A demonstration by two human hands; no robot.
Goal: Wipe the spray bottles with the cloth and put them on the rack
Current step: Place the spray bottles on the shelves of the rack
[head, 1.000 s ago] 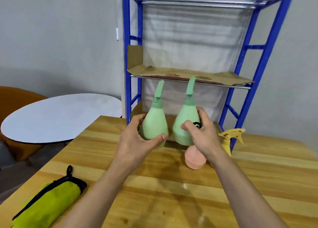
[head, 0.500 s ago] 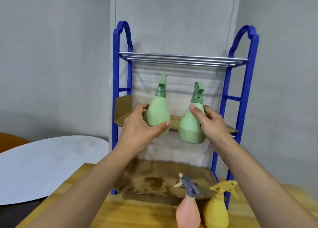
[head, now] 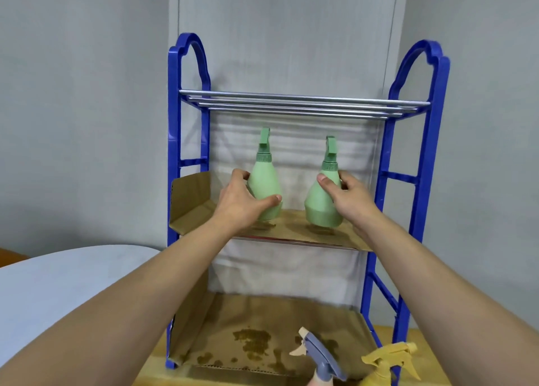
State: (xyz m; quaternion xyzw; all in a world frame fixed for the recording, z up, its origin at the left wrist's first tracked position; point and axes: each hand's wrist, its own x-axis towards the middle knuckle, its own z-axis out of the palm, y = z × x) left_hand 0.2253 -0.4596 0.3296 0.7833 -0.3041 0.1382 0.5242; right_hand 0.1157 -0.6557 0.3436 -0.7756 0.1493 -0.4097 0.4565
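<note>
Both green spray bottles have come down to the blue rack's [head: 431, 164] cardboard-lined middle shelf [head: 294, 231]; whether they rest fully is hard to tell. Left hand [head: 239, 205] grips the left green bottle [head: 264, 187], right hand [head: 350, 196] the right green bottle [head: 319, 208]. Below the rack, a grey-triggered bottle [head: 319, 356] and a yellow bottle [head: 385, 365] still wait.

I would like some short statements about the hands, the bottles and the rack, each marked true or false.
1. Each hand grips a green bottle: left hand on the left green bottle, right hand on the right green bottle. True.
2. The bottles are at the top shelf of the rack. False: at the middle shelf, lined with cardboard.
3. A yellow bottle is at lower right. True.
4. The bottom shelf's cardboard is clean. False: it is stained.
</note>
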